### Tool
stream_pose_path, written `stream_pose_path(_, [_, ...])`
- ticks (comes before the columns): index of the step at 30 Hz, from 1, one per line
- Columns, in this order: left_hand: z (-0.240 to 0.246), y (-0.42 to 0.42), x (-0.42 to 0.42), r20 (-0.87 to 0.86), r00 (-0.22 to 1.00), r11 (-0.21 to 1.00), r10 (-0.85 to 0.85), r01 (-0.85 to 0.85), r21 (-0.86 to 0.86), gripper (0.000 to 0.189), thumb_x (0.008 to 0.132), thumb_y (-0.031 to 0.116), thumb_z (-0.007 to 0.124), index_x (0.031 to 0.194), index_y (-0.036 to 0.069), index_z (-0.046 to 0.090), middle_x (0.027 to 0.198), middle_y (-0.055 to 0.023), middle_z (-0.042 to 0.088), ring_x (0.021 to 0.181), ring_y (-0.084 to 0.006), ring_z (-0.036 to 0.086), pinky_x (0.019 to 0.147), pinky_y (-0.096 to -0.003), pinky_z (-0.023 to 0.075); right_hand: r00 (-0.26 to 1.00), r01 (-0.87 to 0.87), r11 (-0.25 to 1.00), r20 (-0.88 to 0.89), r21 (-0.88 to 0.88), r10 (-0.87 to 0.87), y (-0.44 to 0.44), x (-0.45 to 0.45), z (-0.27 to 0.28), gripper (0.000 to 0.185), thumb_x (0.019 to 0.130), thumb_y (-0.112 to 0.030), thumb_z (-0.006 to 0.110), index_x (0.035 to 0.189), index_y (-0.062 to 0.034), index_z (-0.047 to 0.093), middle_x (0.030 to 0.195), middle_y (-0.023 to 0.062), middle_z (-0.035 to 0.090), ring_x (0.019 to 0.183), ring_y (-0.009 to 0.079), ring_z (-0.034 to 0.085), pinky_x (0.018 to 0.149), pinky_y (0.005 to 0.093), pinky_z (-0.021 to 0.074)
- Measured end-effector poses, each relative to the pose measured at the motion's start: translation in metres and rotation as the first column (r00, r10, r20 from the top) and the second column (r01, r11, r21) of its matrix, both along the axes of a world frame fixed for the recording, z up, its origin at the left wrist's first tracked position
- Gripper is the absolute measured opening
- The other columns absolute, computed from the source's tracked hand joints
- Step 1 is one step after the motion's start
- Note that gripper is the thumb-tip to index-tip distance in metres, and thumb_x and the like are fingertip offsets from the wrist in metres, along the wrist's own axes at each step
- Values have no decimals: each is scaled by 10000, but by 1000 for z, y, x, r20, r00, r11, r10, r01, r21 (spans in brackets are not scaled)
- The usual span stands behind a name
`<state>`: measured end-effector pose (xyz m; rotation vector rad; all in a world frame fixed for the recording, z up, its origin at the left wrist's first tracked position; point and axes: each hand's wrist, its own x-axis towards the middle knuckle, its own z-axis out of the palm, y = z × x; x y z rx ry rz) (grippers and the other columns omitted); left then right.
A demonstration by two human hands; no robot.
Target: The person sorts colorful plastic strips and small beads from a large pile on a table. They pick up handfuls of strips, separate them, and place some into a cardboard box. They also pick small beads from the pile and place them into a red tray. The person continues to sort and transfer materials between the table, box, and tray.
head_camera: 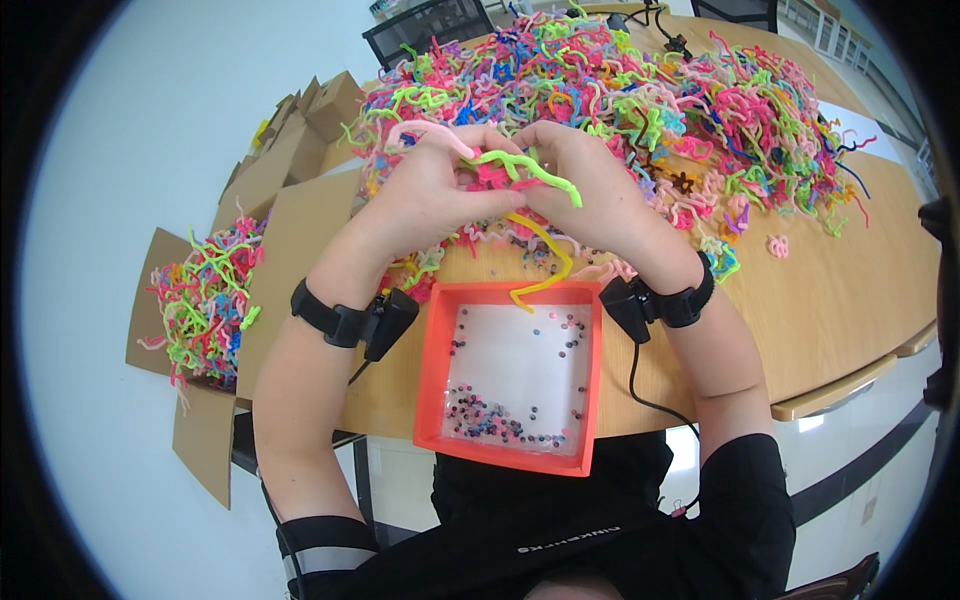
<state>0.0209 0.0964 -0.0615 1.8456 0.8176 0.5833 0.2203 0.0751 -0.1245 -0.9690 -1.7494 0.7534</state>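
Both hands meet above the table, in front of the big heap. Between the fingers of my left hand (424,199) and my right hand (596,187) is a small bunch of fuzzy chenille stems. In it a lime-green stem (559,181) sticks out to the right, and a pale pink stem (431,129) curls over my left hand. Bright pink pieces (491,178) sit in the middle, partly hidden by the fingers. A bent yellow stem (561,253) hangs below the hands, its tip over an orange-red tray (425,360). Small round beads (480,416) lie in the tray, mostly at its lower left.
A large heap of chenille stems (525,75) covers the table's far side. At the left, an open cardboard box (300,232) stands by more stems (210,307). Loose beads (538,259) lie behind the tray. Cables run from the wrist-strapped devices (628,306).
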Motion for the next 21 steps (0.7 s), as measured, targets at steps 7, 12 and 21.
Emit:
stream_pose_path(7, [-2, 7, -9, -91, 990, 965, 110, -84, 248, 224, 885, -10, 746, 1094, 3, 668, 1041, -42, 699, 931, -91, 669, 774, -252, 550, 987, -120, 987, -119, -107, 107, -2, 1, 7, 303, 919, -58, 682, 1206, 32, 637, 960, 125, 752, 774, 104, 708, 656, 286, 556])
stream_pose_path(12, [-5, 4, -7, -27, 992, 958, 126, -115, 263, 224, 888, 19, 754, 1096, -3, 673, 1008, -37, 702, 904, -99, 672, 761, -249, 551, 992, -83, 996, -101, -25, 80, -2, -5, 0, 339, 958, -76, 640, 1271, 52, 617, 947, 154, 750, 785, 208, 721, 699, 333, 558])
stream_pose_path(21, [-16, -5, -2, -33, 973, 767, 228, -158, 621, 254, 792, 78, 822, 1007, 9, 704, 934, -77, 727, 812, -102, 671, 706, -275, 547, 992, -125, 988, -16, -86, 124, -8, -6, 4, 483, 1051, -103, 567, 1488, 53, 433, 1102, 166, 726, 1012, 227, 713, 848, 328, 564])
